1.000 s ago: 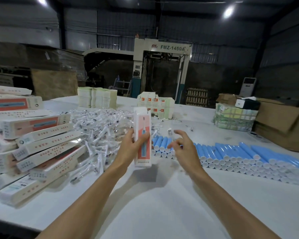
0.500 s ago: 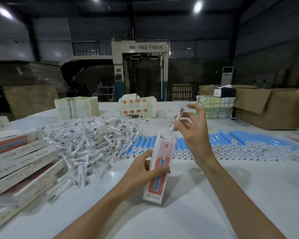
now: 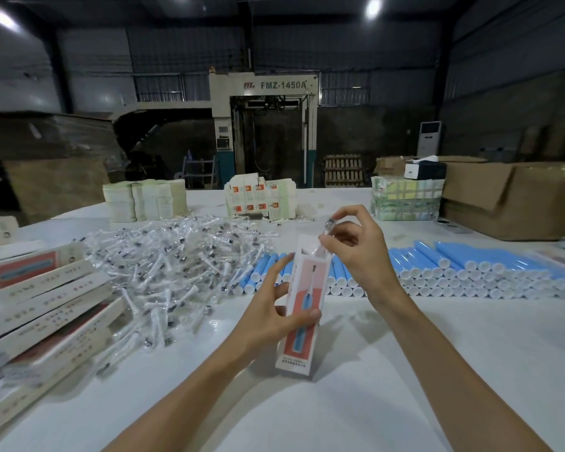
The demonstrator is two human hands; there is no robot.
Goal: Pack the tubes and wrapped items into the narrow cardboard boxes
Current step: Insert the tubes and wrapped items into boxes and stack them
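Over the near table, her left hand point(image 3: 268, 316) gripped the narrow box point(image 3: 302, 308) while her right hand point(image 3: 356, 252) pinched a wrapped item point(image 3: 326, 231) at its open mouth; sliding it down seemed next.

Two lean forearms point(image 3: 183, 396) show bare to the elbow; the left hand point(image 3: 268, 318) and right hand point(image 3: 359, 252) are ungloved, fingers point(image 3: 353, 212) slender.

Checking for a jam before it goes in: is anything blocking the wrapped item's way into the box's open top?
Nothing visible does. The right hand pinches the wrapped item with its lower end at the open top of the narrow box, which the left hand holds. The end flap stands back, clear of the mouth.
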